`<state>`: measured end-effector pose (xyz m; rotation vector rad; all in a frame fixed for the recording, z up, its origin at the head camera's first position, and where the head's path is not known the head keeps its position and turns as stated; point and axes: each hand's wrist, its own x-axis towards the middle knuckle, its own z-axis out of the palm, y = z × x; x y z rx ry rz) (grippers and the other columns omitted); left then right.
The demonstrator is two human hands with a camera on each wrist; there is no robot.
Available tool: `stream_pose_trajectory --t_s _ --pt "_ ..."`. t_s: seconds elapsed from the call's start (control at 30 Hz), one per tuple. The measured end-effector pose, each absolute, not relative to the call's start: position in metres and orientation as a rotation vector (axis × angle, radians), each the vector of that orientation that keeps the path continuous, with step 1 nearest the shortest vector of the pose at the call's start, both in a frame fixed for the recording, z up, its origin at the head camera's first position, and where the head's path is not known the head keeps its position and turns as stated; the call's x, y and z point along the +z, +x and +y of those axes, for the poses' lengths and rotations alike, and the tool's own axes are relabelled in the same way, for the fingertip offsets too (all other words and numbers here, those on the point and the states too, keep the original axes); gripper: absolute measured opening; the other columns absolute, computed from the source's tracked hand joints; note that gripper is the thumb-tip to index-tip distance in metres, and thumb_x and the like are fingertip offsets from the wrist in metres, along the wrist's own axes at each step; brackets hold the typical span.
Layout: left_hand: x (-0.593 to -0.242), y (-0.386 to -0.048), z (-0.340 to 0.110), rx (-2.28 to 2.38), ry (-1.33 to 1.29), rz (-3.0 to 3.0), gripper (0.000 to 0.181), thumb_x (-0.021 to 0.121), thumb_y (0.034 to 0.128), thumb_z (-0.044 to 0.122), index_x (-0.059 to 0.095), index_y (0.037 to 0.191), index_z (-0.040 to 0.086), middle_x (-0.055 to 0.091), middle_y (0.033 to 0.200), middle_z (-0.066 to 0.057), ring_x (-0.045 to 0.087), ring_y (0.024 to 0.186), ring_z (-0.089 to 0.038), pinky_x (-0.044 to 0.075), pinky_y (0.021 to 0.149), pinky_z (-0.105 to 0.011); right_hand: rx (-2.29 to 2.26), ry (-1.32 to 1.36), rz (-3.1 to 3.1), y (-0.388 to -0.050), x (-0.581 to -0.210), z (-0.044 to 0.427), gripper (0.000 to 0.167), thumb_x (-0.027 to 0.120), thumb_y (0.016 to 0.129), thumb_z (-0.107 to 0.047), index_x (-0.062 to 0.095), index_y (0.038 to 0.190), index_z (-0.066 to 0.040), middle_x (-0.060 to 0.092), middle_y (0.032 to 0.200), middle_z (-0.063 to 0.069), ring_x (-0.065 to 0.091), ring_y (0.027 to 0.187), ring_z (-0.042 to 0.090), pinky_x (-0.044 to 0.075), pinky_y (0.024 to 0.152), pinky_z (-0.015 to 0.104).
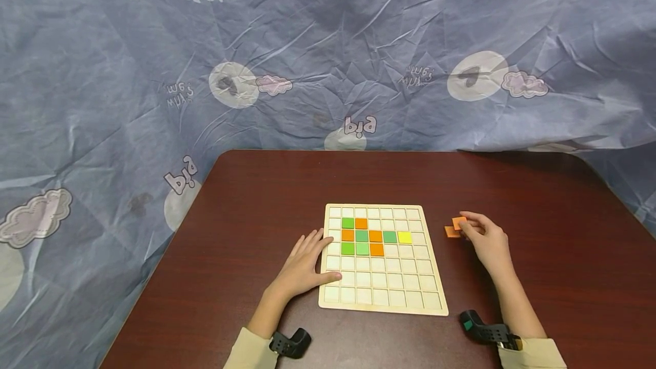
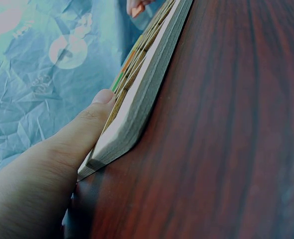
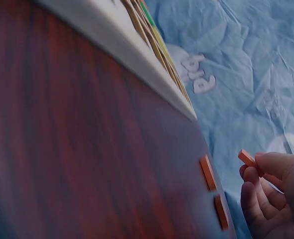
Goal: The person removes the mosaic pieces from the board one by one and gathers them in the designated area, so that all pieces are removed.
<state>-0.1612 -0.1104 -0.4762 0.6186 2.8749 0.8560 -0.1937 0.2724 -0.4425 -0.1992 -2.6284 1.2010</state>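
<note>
While a creased blue-grey cloth (image 1: 318, 33), printed with pale discs, clouds and lettering, hangs behind everything, a dark red-brown table (image 1: 246, 187) stretches out before it, its streaked grain showing in both wrist views. Near the middle of the table lies a pale board (image 1: 396, 282), flat and divided into square cells. At the board's left edge the left hand (image 1: 302, 269) rests with its fingers spread, thumb and forefinger on the surface. Beyond the right edge, apart from the board, the right hand (image 1: 491, 241) pinches a single orange tile (image 1: 458, 223) between thumb and fingers. Each wrist carries a black device (image 1: 290, 344) just past a cream sleeve (image 1: 251, 349). Ten tiles sit in cells in the board's upper part: five green tiles (image 1: 348, 223), four orange ones (image 1: 376, 236) and one yellow tile (image 1: 405, 237), which ends the longest row on the right. Two loose orange tiles (image 3: 208, 173) lie on the table near the right hand, below the pinched one.
</note>
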Motion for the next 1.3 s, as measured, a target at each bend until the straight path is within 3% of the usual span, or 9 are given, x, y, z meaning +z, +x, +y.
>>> stream_pose_trajectory --t_s 0.1,0.2,0.7,0.9,1.07,1.17,1.3 --pt "-0.477 -0.161 -0.11 0.847 0.618 2.878 0.08 0.057 0.0754 0.063 0.033 0.14 0.023 0.02 0.152 -0.002 0.014 0.142 -0.018 0.006 0.116 -0.042 1.222 -0.231 -2.603 -0.193 -0.444 0.284 0.039 0.054 0.091 -0.03 0.057 0.121 -0.006 0.057 0.077 -0.021 0.052 0.062 -0.01 0.043 0.051 0.014" --pt "-0.477 -0.161 -0.11 0.843 0.618 2.881 0.08 0.057 0.0753 0.063 0.033 0.14 0.023 0.02 0.152 -0.002 0.014 0.142 -0.018 0.007 0.116 -0.042 1.235 -0.27 -2.588 -0.193 -0.447 0.296 0.041 0.053 0.091 -0.032 0.055 0.122 -0.005 0.049 0.072 -0.031 0.052 0.062 -0.01 0.043 0.051 0.014" --pt "-0.475 -0.161 -0.11 0.846 0.643 2.882 0.079 0.058 0.0762 0.061 0.033 0.14 0.022 0.02 0.152 -0.004 0.014 0.142 -0.02 0.008 0.115 -0.044 1.097 -0.367 -2.607 -0.195 -0.463 0.325 0.045 0.051 0.091 -0.04 0.057 0.121 -0.008 0.042 0.074 -0.037 0.04 0.065 -0.019 0.037 0.055 0.013" --pt "-0.475 -0.161 -0.11 0.865 0.652 2.883 0.078 0.058 0.0764 0.06 0.034 0.14 0.022 0.021 0.152 -0.005 0.015 0.141 -0.022 0.009 0.115 -0.047 1.013 -0.301 -2.612 -0.197 -0.47 0.326 0.04 0.053 0.091 -0.036 0.059 0.118 -0.007 0.046 0.075 -0.028 0.039 0.064 -0.019 0.037 0.055 0.011" --pt "-0.474 -0.161 -0.11 0.854 0.643 2.887 0.078 0.058 0.0764 0.06 0.034 0.14 0.022 0.021 0.152 -0.005 0.015 0.141 -0.021 0.009 0.115 -0.046 0.951 -0.27 -2.628 -0.198 -0.472 0.326 0.035 0.052 0.092 -0.031 0.06 0.115 -0.006 0.059 0.085 0.001 0.037 0.063 -0.017 0.036 0.053 0.012" --pt "-0.474 -0.161 -0.11 0.844 0.638 2.891 0.079 0.058 0.0762 0.061 0.034 0.14 0.021 0.021 0.152 -0.005 0.015 0.141 -0.021 0.009 0.115 -0.046 0.917 -0.263 -2.649 -0.198 -0.471 0.326 0.035 0.051 0.093 -0.03 0.059 0.115 -0.004 0.057 0.093 0.014 0.034 0.065 -0.014 0.034 0.055 0.015" --pt "-0.474 -0.161 -0.11 0.841 0.634 2.889 0.079 0.058 0.076 0.061 0.033 0.14 0.022 0.021 0.152 -0.005 0.015 0.141 -0.021 0.009 0.115 -0.045 0.893 -0.271 -2.669 -0.197 -0.471 0.325 0.034 0.051 0.093 -0.028 0.059 0.115 -0.003 0.052 0.098 0.018 0.036 0.069 -0.003 0.032 0.056 0.018"
